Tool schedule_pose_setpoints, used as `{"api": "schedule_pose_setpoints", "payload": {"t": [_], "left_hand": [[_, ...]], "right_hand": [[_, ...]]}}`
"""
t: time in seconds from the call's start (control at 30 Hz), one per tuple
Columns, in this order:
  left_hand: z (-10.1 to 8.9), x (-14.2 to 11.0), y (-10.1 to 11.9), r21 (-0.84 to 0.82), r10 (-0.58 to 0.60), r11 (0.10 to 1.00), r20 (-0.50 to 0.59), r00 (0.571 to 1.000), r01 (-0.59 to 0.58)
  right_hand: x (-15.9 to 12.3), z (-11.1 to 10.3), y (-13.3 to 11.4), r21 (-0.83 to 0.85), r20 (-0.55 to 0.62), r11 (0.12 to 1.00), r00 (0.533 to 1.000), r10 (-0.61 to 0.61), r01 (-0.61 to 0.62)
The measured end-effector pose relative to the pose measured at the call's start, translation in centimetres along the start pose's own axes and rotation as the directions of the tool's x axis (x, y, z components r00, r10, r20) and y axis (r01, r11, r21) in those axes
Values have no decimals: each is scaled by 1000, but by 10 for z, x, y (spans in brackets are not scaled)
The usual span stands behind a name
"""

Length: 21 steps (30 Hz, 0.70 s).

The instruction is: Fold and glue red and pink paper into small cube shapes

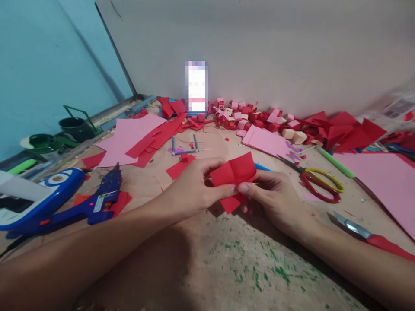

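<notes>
Between both hands, a small piece of red paper (235, 170) with crease lines is held up above the table, tilted toward me. My left hand (202, 181) pinches its left side, thumb on the front and fingers behind. From the right, my right hand (272, 190) grips the lower right edge, its thumb tip meeting the left thumb near the centre crease. A slim blue stick-like item (263, 167) shows just above the right hand; whether the hand touches it I cannot tell. Parts of the fingers behind the paper are hidden.
A blue glue gun (99, 201) lies at left. Scissors (320, 183) and a red-handled utility knife (363, 233) with bare blade lie at right. Pink sheets (385, 185), small red and pink cubes (240, 115) and a lit phone (196, 88) stand farther back.
</notes>
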<state>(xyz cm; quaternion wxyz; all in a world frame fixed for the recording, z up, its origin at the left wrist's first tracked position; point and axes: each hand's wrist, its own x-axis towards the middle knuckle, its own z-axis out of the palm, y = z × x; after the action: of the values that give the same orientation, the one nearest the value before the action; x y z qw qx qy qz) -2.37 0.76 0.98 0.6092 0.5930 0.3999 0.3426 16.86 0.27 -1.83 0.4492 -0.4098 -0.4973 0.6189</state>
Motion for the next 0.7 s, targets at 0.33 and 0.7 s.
{"api": "schedule_pose_setpoints", "payload": {"t": [0.33, 0.7], "left_hand": [[0, 0, 3, 102, 54, 994, -54, 997, -49], [-7, -2, 1, 89, 75, 994, -212, 974, -58]], "right_hand": [[-1, -1, 3, 78, 95, 996, 995, 27, -34], [0, -8, 1, 200, 197, 977, 980, 36, -76]]}}
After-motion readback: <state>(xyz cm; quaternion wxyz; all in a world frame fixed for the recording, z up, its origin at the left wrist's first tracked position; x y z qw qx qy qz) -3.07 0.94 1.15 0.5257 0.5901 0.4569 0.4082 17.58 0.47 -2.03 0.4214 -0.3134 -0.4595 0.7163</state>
